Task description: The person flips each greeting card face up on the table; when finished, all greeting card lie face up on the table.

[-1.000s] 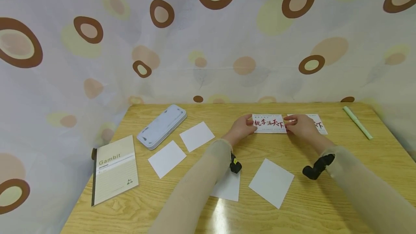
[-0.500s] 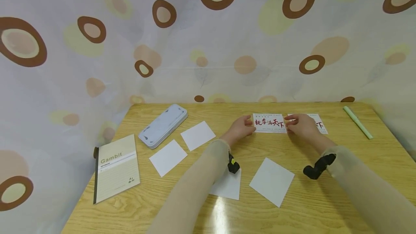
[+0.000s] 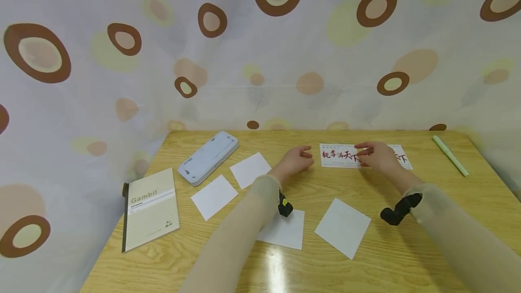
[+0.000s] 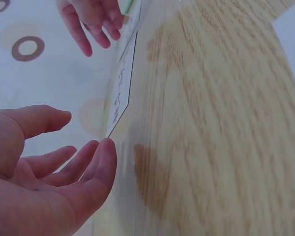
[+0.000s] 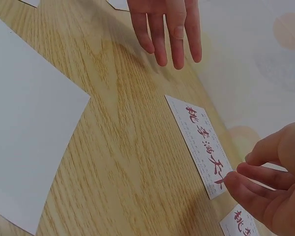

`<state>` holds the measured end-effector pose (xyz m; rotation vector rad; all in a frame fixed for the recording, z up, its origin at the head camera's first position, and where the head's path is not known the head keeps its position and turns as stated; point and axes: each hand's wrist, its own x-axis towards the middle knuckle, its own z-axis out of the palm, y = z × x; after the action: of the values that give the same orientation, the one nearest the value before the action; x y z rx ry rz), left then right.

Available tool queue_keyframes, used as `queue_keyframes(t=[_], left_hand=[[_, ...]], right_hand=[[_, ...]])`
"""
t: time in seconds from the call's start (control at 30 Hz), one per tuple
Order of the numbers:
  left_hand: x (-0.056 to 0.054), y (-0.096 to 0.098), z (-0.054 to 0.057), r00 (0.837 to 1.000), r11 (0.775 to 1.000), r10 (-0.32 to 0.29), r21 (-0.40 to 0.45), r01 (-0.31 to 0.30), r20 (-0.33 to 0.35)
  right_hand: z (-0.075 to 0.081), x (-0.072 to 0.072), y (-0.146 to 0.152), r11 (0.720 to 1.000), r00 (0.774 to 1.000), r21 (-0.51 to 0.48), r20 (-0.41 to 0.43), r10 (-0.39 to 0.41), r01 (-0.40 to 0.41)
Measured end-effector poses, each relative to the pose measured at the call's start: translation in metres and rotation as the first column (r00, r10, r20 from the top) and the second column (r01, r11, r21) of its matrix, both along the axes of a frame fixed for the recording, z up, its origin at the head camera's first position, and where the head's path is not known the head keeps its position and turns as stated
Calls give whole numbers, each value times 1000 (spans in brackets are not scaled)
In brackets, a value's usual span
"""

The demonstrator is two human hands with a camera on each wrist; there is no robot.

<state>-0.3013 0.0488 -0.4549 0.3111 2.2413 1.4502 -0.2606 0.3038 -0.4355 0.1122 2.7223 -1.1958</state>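
While my right hand (image 3: 381, 157) stays, fingers loose, by the left printed card (image 3: 338, 156) toward the far right of the counter (image 3: 366, 275), my left hand (image 3: 294, 163), fingers released, has drawn away leftward.

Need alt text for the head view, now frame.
A person's right hand partly hides two red-lettered cards on a wooden table; the left hand is just left of them, clear of both. A notebook and pale case lie at left, a green pen at right, four blank white sheets between.
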Motion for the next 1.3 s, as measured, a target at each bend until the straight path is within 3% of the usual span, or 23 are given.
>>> queue_keyframes(t=[0.3, 0.5, 0.77, 1.3], left_hand=[[8, -27, 5, 997, 999, -40, -38, 38, -65], [8, -46, 4, 996, 998, -57, -38, 55, -64], [3, -72, 1, 995, 998, -32, -65, 26, -99], [11, -123, 9, 991, 994, 21, -108, -36, -134]], right_hand=[[5, 1, -21, 998, 999, -43, -5, 46, -46], [7, 1, -34, 993, 995, -67, -36, 94, -96], [9, -2, -52, 990, 992, -78, -57, 117, -121], [9, -5, -88, 973, 986, -166, -67, 153, -163]])
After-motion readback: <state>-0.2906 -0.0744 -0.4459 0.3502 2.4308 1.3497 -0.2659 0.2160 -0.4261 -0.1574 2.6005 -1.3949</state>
